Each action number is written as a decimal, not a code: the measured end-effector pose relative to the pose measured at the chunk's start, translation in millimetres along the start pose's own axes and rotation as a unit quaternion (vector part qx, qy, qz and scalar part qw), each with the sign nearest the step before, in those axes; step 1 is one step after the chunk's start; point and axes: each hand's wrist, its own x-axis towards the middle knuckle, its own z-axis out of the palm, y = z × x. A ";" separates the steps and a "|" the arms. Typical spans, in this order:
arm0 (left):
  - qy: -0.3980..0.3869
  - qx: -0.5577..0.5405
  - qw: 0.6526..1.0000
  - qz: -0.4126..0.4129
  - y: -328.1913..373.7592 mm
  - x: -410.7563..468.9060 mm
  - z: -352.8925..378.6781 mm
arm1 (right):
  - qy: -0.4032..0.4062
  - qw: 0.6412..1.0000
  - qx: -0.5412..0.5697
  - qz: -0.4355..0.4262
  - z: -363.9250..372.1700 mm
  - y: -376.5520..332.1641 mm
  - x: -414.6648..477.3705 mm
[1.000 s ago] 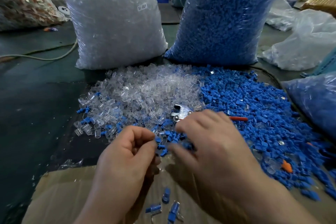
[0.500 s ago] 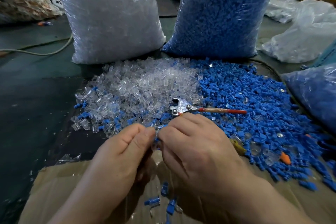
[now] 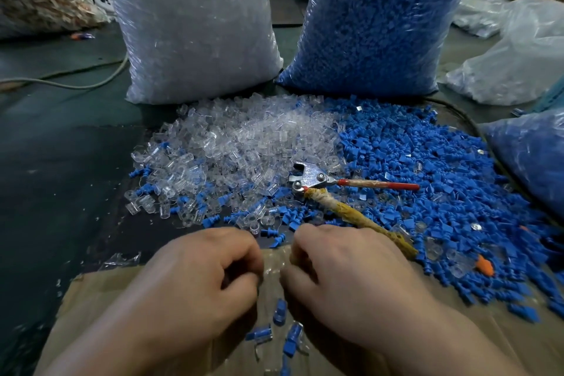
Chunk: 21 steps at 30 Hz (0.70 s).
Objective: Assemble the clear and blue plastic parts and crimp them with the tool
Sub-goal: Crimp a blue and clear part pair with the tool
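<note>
Showing early progress: left hand [image 3: 198, 281] and right hand [image 3: 351, 281] meet, fingers [image 3: 244, 253] curled, any held part hidden, over cardboard [image 3: 100, 293] bearing few joined pieces [image 3: 259, 333]; crimping tool [image 3: 317, 178] lies untouched on heaps of clear parts [image 3: 244, 143] and blue parts [image 3: 427, 168].

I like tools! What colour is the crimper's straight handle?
The handle is red, worn pale mid-length; head view.

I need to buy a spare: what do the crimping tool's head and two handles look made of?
Crimping tool head: bare metal, by its silvery shine and round rivets. Red handle: smooth coating, probably plastic or rubber, part-wrapped in tan tape. Other handle: bound in grubby yellowish tape or cloth; the core is hidden.
</note>
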 end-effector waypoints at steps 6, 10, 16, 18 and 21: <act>-0.016 0.022 1.000 -0.014 5.9 0.7 9.0 | 0.027 1.000 -0.012 -0.008 9.2 2.7 9.1; 0.115 0.079 0.986 -0.088 -5.2 9.0 14.0 | 0.030 0.998 -0.048 -0.009 17.8 -0.2 24.1; 0.096 0.155 0.979 -0.091 0.5 21.0 25.0 | 0.025 0.997 -0.071 -0.026 22.4 2.5 30.4; 0.100 0.140 0.981 -0.091 0.8 21.1 24.6 | 0.022 0.998 -0.057 -0.030 21.3 3.4 31.2; 0.122 0.104 0.984 -0.082 -0.9 19.5 25.1 | 0.033 0.998 -0.038 -0.027 21.5 4.7 31.6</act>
